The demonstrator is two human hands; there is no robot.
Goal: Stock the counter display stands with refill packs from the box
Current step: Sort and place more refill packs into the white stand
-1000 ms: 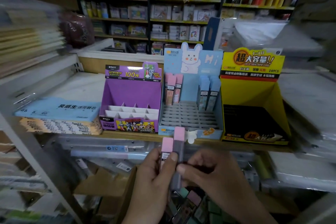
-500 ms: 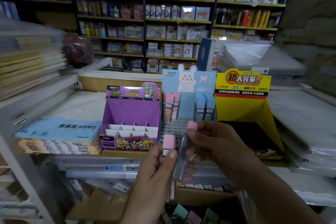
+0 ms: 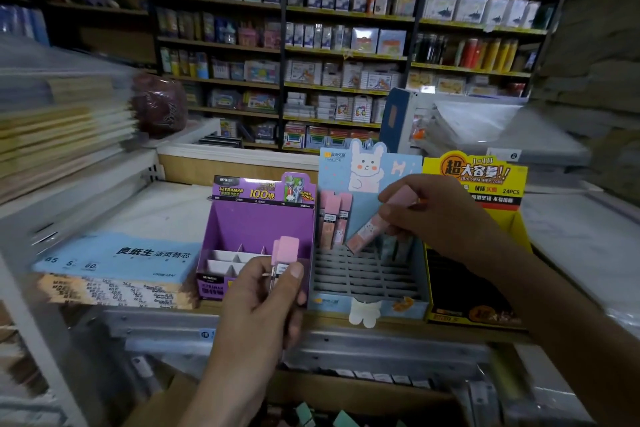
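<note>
Three display stands line the counter: a purple one (image 3: 263,229), a light-blue rabbit stand (image 3: 367,274) with a grey slot grid, and a yellow one (image 3: 474,184). My right hand (image 3: 440,215) pinches a pink refill pack (image 3: 372,230), tilted, its lower end touching the back rows of the blue stand's grid. A few pink packs (image 3: 334,222) stand upright at the back left of that stand. My left hand (image 3: 266,302) grips another pink-capped pack (image 3: 285,253) upright in front of the purple stand. The box (image 3: 311,412) below holds green-capped packs.
A stack of blue loose-leaf paper packs (image 3: 114,260) lies left of the purple stand. Metal rails (image 3: 346,347) run under the counter edge. Piles of plastic-wrapped stock sit far left and right. Shelves of stationery fill the background.
My right hand rose from beside the left hand and carried its pink pack up and right to the blue stand's grid. My left hand also lifted its pack.
</note>
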